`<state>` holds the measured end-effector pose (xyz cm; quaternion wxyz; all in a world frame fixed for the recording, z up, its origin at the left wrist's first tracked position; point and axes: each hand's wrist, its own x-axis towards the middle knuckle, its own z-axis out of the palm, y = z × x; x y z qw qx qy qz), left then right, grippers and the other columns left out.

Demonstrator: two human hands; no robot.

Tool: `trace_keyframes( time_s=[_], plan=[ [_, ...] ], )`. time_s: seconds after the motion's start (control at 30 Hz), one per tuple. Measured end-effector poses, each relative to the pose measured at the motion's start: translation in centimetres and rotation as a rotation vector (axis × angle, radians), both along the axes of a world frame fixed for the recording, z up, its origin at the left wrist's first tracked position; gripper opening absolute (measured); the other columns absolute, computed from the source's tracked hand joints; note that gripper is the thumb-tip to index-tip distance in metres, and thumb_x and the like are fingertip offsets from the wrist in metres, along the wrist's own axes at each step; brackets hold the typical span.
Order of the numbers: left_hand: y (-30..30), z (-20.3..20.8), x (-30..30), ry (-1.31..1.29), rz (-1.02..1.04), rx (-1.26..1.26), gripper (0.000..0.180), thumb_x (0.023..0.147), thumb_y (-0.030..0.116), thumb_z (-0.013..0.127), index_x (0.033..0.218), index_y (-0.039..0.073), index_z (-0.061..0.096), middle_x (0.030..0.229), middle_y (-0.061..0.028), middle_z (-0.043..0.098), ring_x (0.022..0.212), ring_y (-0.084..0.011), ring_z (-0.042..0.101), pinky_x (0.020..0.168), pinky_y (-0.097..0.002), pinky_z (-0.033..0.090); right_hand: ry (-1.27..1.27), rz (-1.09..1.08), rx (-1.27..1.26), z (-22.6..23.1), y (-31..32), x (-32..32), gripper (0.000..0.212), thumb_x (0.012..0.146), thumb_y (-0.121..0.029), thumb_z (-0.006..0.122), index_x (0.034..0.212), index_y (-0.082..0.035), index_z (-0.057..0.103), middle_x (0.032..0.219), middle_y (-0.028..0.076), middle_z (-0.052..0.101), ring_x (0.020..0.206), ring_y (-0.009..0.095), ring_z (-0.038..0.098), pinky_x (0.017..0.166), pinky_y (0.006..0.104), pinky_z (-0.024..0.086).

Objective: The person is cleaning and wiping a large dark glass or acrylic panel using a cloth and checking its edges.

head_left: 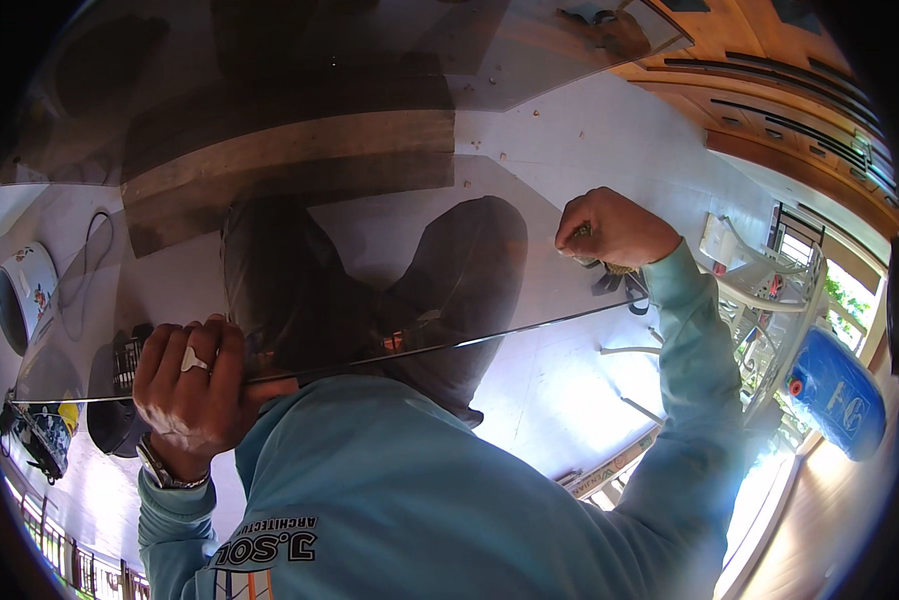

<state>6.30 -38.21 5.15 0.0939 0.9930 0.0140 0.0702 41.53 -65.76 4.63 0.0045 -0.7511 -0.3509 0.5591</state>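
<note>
A large dark-tinted glass sheet [359, 300] lies in front of me, its near edge crossing above my lap. My left hand [197, 385] is closed round that edge, fingers on top and thumb along the near side; it wears a ring and a metal wristwatch [169, 468]. My right hand [617, 230] is a closed fist raised over the right part of the sheet. Something small and partly hidden sits in the fist, too little of it showing to name. Through the tinted glass show my folded legs [459, 250] and wooden boards [299, 150].
A second dark glass panel [529, 60] spans the top. At left are a flowered pot [31, 290] and a cable [89, 240]. To the right stand a white metal rack [769, 290], a blue water jug [837, 393] and wooden cabinetry [769, 90]. Small crumbs dot the pale floor.
</note>
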Motion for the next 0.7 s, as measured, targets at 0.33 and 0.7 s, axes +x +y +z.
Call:
trace_keyframes(
  time_s=[0.33, 0.7],
  plan=[
    [-0.3, -0.2, -0.3, -0.002, -0.001, 0.027, 0.071, 0.092, 0.062, 0.042, 0.085, -0.004, 0.065, 0.079, -0.0146, 0.065, 0.067, -0.0291, 0.062, 0.063, -0.0392, 0.050, -0.128, 0.235, -0.143, -0.3, 1.6, -0.5, 0.010, 0.075, -0.006, 0.067, 0.081, -0.001, 0.072, 0.079, 0.012, 0.069, 0.074, 0.026, 0.065, 0.072, 0.0348, 0.052],
    [-0.1, 0.0, -0.1, -0.004, -0.041, 0.021, 0.065, 0.092, 0.057, 0.049, 0.084, -0.006, 0.065, 0.077, -0.0165, 0.063, 0.068, -0.0279, 0.063, 0.065, -0.0388, 0.052, -0.011, 0.080, -0.129, -0.3, 1.3, 0.2, 0.011, 0.075, -0.006, 0.067, 0.083, -0.001, 0.074, 0.080, 0.014, 0.072, 0.072, 0.027, 0.067, 0.074, 0.0358, 0.053]
  ],
)
